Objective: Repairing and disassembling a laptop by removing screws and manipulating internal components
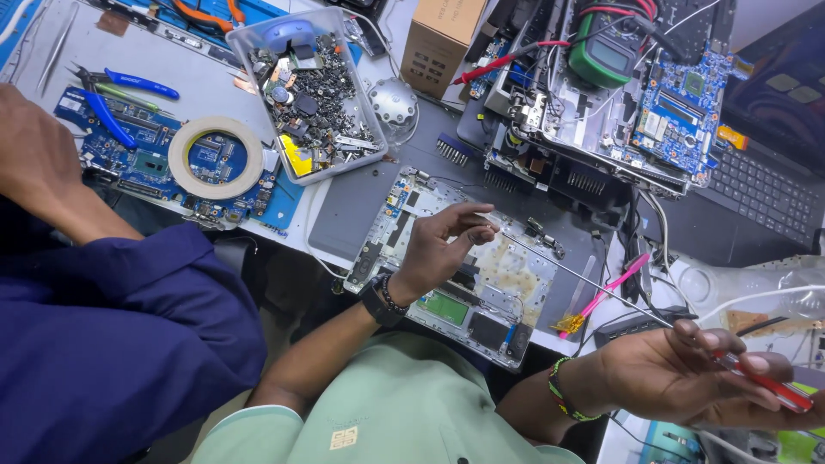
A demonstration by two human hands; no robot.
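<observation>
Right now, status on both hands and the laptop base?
Left hand pinching over open laptop base. Right hand grips red-handled screwdriver, shaft reaching across. Pink tool alongside.

Long thin screwdriver (pixel 653 314), red handle, lying slanted, tip up-left over opened silver laptop base (pixel 507 283), which lies flat on the bench with internals exposed.

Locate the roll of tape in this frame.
In the head view, the roll of tape lies flat on a blue circuit board at upper left, just left of the clear parts tray.
</observation>
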